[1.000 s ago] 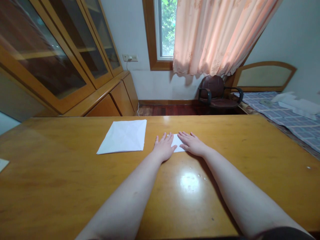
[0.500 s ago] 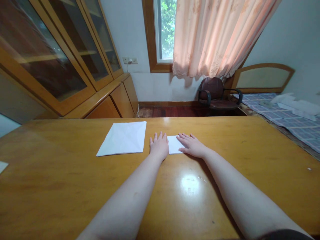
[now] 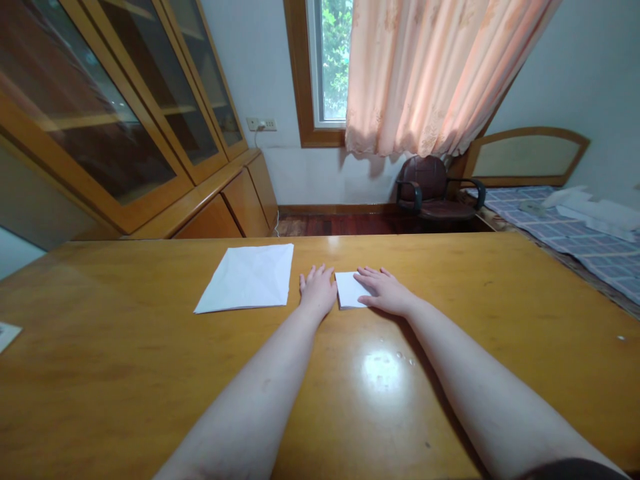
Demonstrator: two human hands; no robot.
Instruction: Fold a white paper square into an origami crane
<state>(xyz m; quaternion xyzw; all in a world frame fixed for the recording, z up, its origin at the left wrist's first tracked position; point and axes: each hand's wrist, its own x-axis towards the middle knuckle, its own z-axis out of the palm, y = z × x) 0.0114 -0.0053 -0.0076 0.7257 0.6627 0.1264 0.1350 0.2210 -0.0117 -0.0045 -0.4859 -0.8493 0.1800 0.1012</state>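
A small folded white paper (image 3: 349,291) lies on the wooden table, its layers showing along the near edge. My right hand (image 3: 383,291) rests flat over its right part, fingers spread and pointing left. Just off the paper's left edge is my left hand (image 3: 319,291), palm down with fingers stretched forward. Whether its thumb side touches the paper, I cannot tell. Further left lies a larger stack of white paper sheets (image 3: 250,277) with faint creases, apart from both hands.
The wooden table (image 3: 120,373) reaches across the view. A pale card (image 3: 7,335) sits at its left edge. Beyond are a glass-door cabinet (image 3: 200,167), a dark red armchair (image 3: 427,187) and a bed (image 3: 575,220) with a checked cover.
The folded paper's near edge now shows its layers slightly parted. My left hand's fingers have bent a little; my right hand stays in place.
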